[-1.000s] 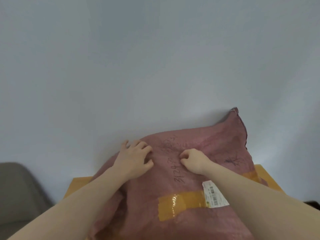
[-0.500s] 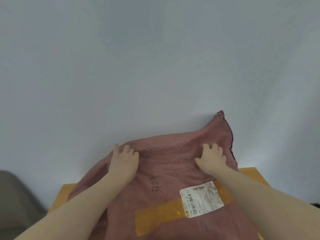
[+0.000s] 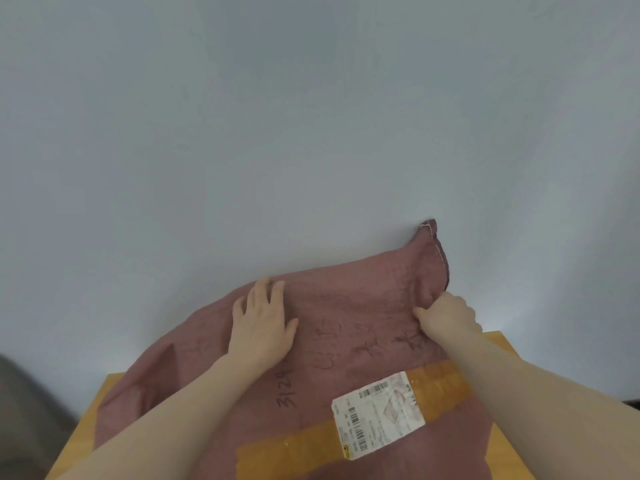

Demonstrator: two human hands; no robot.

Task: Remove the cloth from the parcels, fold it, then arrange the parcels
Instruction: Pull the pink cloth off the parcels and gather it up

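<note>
Person works a dusty-pink woven cloth point(image 3: 363, 306), sack-like, w/ handwritten marks, a yellow tape strip point(image 3: 298, 448) and a white shipping label point(image 3: 379, 414) on it. Cloth is draped over a bulky mound that sits on a yellow-orange surface point(image 3: 91, 407) against a pale wall point(image 3: 311, 116); parcels presumably underneath, none visible.

Left hand point(image 3: 259, 323) lies flat on the cloth near the far edge, fingers straight and slightly spread, thumb out to the side. Prob. pinning the fabric down so it doesn't slide while the other side gets pulled.

Right hand point(image 3: 446, 317) bunches the cloth at its right edge, just below the raised stitched corner point(image 3: 429, 226); fingers curled, thumb pinching a fold of fabric. Looks like the grip for peeling the cover off.

Step judged: removal barely started, cloth covers nearly everything. Folding and arranging not yet done. Dark grey shape point(image 3: 20, 420) at lower left, can't ID.
</note>
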